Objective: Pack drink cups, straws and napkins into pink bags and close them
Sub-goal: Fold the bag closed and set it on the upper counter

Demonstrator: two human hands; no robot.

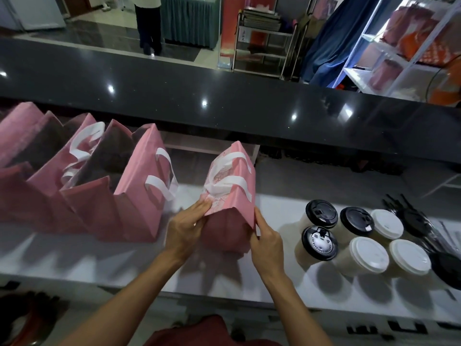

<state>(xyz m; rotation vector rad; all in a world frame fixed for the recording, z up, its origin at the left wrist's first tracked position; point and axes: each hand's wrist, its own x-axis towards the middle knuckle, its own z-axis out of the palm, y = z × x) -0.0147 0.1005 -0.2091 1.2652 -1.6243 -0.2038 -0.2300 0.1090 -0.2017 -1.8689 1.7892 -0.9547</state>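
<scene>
A pink bag [234, 196] with white handles stands on the white counter [124, 260] in the middle of the view. My left hand [185, 226] pinches its near left top edge. My right hand [267, 240] holds its near right corner. To the right stand several lidded drink cups [361, 240], some with black lids, some with white. Black-wrapped straws [414, 221] lie at the far right. A row of pink bags [139, 186] stands to the left. No napkins show outside the bags.
A raised black counter ledge [224, 103] runs across behind the bags. Beyond it are a metal cart [264, 38], white shelves [399, 51] with pink bags, and a standing person's legs [149, 23]. Dark objects sit at the lower left.
</scene>
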